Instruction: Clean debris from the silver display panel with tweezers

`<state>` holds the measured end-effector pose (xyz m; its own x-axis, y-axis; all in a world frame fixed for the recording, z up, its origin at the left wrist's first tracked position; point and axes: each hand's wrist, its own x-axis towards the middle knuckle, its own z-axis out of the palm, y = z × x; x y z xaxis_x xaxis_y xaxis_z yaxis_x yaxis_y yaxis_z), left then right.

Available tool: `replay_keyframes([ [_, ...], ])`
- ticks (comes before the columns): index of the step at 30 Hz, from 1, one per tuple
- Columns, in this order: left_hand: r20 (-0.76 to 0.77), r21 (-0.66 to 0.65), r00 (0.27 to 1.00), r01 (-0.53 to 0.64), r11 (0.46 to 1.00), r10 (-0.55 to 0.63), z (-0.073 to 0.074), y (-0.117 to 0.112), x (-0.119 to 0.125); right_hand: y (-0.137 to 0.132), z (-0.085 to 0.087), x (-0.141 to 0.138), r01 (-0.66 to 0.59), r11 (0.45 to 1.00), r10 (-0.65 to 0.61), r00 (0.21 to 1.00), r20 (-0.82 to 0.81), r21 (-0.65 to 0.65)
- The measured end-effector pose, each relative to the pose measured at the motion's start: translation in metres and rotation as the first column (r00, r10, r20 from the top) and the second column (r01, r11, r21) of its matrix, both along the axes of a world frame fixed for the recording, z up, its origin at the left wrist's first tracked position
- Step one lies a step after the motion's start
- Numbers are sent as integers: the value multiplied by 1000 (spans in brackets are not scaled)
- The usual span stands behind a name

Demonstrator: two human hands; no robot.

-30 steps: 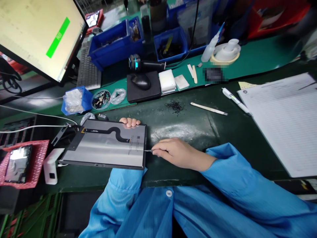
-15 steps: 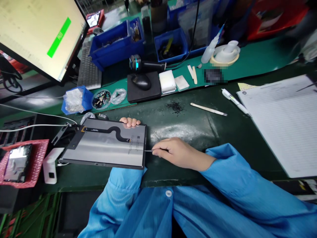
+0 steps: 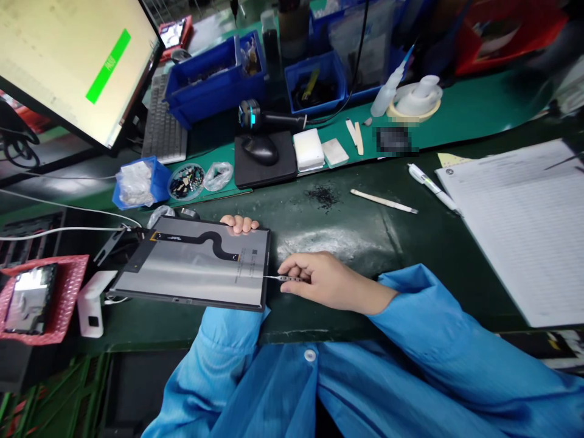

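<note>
Left of centre in the frame, the left hand (image 3: 239, 224) holds the display panel (image 3: 182, 267), grip curled over its top edge, while at the panel's right edge the right hand (image 3: 322, 275), still pinching the metal tool (image 3: 290, 278), has loosened, baring more of it, seemingly adjusting hold.

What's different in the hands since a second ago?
The right hand has loosened its pinch: the index finger has lifted, exposing more of the slim metal tool, still in hand. The left hand still grips the display panel, with no clear shift.
</note>
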<state>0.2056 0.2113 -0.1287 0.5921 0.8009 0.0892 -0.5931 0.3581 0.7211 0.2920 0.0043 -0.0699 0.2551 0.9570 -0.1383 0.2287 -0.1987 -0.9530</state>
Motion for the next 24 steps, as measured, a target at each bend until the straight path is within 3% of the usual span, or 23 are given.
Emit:
replay_keyframes([
  [7,-11,19,1000,-9,1000,9,-4,2,1,1,2,3,-66,996,54,982,181,60],
  [12,-1,-16,999,-38,999,38,-3,0,4,0,4,2,-39,998,41,998,43,-44],
  [18,15,-42,999,39,998,-39,0,2,2,2,3,4,-85,996,75,972,224,38],
  [24,9,-63,1000,22,998,-22,0,2,2,2,4,3,-55,998,58,987,153,-22],
])
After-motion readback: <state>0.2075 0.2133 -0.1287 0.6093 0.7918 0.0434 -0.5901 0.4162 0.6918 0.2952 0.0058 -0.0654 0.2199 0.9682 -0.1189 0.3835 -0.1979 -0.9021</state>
